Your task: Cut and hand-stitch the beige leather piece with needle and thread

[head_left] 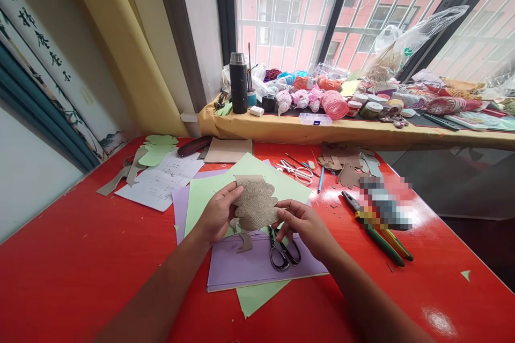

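Note:
A tan, textured cutout with a wavy edge (pixel 254 201) is held up over the red table (pixel 80 257) between both hands. My left hand (pixel 217 211) pinches its left side with the thumb on top. My right hand (pixel 303 225) grips its right edge with curled fingers. Beneath them lie light green paper (pixel 209 193) and purple paper (pixel 249 265). Black-handled scissors (pixel 284 251) rest on the purple sheet just under my right hand. A small tan scrap (pixel 244 241) lies beside them.
Pliers with green and yellow handles (pixel 378 233) lie to the right, white scissors (pixel 300 171) and brown cutouts (pixel 346 163) farther back. Green tree shapes (pixel 159 148) and written sheets (pixel 161 182) lie at left. The window ledge holds a black flask (pixel 238 83), yarn balls (pixel 333 103) and jars.

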The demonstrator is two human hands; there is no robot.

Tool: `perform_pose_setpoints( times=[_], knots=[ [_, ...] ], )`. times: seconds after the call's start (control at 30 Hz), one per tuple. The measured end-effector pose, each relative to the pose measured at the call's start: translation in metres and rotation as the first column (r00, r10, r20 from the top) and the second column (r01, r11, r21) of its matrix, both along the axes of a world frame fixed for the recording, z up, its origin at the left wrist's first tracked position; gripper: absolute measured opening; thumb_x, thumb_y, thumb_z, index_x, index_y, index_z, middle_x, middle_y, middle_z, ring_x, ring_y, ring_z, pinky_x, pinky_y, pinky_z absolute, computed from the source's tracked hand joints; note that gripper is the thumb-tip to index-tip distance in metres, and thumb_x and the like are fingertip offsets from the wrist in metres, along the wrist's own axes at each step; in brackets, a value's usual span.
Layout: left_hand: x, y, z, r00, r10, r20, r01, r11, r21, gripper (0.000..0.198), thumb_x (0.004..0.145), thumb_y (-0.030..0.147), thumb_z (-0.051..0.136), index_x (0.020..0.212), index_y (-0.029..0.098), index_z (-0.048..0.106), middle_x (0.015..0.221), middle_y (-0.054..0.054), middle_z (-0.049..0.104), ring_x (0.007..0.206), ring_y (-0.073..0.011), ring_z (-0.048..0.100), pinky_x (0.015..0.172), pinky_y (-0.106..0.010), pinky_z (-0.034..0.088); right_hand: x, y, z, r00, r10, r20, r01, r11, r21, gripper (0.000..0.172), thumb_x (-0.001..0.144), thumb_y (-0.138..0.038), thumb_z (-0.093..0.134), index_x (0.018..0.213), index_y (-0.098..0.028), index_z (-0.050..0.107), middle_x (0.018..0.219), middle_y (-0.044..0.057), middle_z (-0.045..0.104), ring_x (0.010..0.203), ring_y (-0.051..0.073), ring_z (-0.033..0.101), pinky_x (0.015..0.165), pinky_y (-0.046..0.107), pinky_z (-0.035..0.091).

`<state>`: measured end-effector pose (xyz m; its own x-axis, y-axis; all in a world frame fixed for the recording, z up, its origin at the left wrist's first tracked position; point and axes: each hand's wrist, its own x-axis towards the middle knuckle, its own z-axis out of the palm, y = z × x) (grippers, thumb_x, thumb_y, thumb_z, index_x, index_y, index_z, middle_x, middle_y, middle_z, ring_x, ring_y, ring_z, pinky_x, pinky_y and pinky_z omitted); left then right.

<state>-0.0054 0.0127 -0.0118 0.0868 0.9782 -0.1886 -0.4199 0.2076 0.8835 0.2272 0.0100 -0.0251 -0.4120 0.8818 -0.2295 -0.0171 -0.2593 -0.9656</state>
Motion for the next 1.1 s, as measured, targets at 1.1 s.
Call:
perform_pose_setpoints(
  times=[1.1],
  knots=[
    [-0.040, 0.009, -0.002, 0.396, 0.094, -0.914, 0.168, 0.971, 0.172, 0.064, 0.090, 0.062, 0.065, 0.143, 0.027, 0.061, 0.132, -0.011, 0.065, 0.120, -0.0330, 0.060, 0.096, -0.045, 0.051, 0.015, 0.011, 0.012, 0.885, -0.422, -0.198, 0.448, 0.887, 0.111, 0.034, 0.085, -0.051, 0.080, 0.089, -0.018, 0.070, 0.068, -0.001, 0.063, 0.050, 0.011, 0.056, 0.047, 0.025, 0.036]
  ],
)
